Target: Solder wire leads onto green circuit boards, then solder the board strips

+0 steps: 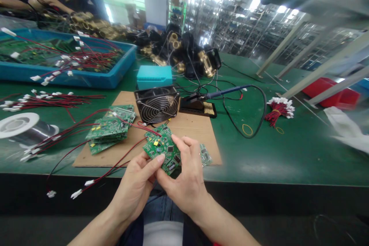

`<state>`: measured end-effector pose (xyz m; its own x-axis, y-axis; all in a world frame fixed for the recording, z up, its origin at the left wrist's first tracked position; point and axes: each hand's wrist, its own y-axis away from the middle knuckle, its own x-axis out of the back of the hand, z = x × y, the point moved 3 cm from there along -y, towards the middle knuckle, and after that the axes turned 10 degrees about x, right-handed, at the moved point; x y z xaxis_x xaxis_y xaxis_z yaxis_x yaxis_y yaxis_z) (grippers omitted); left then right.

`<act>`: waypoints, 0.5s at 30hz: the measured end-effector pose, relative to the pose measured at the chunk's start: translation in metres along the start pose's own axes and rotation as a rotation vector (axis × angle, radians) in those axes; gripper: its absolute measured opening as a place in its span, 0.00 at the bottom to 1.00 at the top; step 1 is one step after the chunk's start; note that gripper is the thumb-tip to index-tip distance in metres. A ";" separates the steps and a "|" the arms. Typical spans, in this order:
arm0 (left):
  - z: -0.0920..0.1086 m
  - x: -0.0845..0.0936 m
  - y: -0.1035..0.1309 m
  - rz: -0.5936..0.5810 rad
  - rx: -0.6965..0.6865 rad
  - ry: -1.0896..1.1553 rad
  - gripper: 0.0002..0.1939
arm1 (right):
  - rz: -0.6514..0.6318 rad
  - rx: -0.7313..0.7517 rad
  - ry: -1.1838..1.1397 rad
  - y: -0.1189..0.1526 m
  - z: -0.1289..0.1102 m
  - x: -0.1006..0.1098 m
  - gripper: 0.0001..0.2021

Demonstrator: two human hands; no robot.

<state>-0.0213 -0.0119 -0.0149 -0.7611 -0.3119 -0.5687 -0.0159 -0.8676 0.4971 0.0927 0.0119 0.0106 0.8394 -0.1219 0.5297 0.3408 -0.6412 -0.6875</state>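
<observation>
Above the near edge of the tabletop (276,163), in the head view, a green circuit board (165,142) sits between both hands, partly over the cardboard (198,128). It looks light and stiff, likely not slippery, but its small components and the joints of the red leads (150,128) seem easy to damage, so the bare rims are probably the best hold, with no pull on the wires. The left hand (135,182) has its fingers closed on the near left side, thumb laid over the face and the others curled mostly out of sight underneath. The right hand (188,173) grips the right side, its fingers bent and reaching along the rim; its thumb tip is hard to make out. Both forearms angle inward from below, wrists low, and the board tilts, component side up, near the black fan (160,109).
</observation>
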 end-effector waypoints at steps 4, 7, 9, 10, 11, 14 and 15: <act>0.009 0.005 0.003 0.026 -0.085 0.013 0.26 | -0.096 -0.094 -0.070 -0.008 0.030 0.031 0.31; 0.019 0.015 0.007 0.091 -0.185 0.021 0.22 | -0.166 -0.263 0.042 -0.007 0.061 0.067 0.17; 0.024 0.021 0.007 0.130 -0.223 0.036 0.19 | -0.278 -0.297 0.073 -0.002 0.072 0.082 0.14; 0.026 0.023 0.007 0.148 -0.237 0.046 0.18 | -0.350 -0.285 0.053 0.001 0.074 0.085 0.16; 0.027 0.025 0.007 0.166 -0.254 0.051 0.16 | -0.418 -0.265 0.017 0.004 0.074 0.085 0.19; 0.028 0.032 0.005 0.226 -0.325 0.022 0.15 | -0.556 -0.241 -0.069 0.012 0.070 0.078 0.33; 0.028 0.035 0.005 0.244 -0.339 -0.004 0.15 | -0.571 -0.262 -0.064 0.014 0.069 0.075 0.36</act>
<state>-0.0661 -0.0165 -0.0137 -0.7184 -0.5229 -0.4587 0.3790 -0.8472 0.3723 0.1896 0.0457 0.0062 0.5825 0.3344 0.7409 0.6339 -0.7574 -0.1565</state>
